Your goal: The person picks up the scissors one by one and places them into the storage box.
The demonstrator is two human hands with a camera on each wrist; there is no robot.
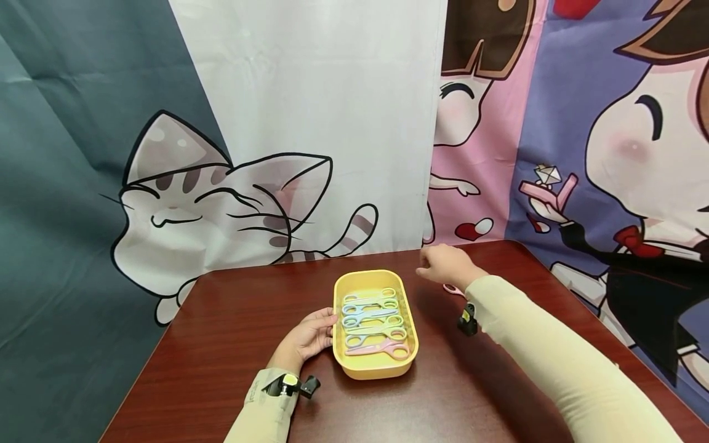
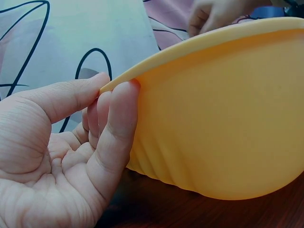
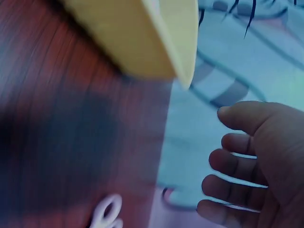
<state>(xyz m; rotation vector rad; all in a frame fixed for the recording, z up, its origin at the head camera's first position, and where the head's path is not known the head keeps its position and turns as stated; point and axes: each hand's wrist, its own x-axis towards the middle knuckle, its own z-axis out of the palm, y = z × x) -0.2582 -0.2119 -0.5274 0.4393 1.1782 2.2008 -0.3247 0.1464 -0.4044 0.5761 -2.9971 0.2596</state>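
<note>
A yellow tray [image 1: 378,373] stands on the table with several pastel scissors inside, among them a pink pair [image 1: 384,346], a blue pair [image 1: 376,315] and a green pair [image 1: 368,331]. My left hand [image 1: 308,336] pinches the tray's left rim; in the left wrist view the thumb lies over the edge and fingers press the outer wall [image 2: 213,118]. Raised above the table to the right of the tray, my right hand [image 1: 447,264] holds nothing, its fingers [image 3: 232,190] loosely bent and apart. Under the right forearm lies another pink scissors [image 1: 453,288], partly hidden.
The dark red-brown wooden table [image 1: 244,344] reaches back to a cartoon-printed cloth [image 1: 332,92] hanging behind it. A small black device [image 1: 468,320] is strapped at the right wrist, and a similar one [image 1: 299,386] at the left.
</note>
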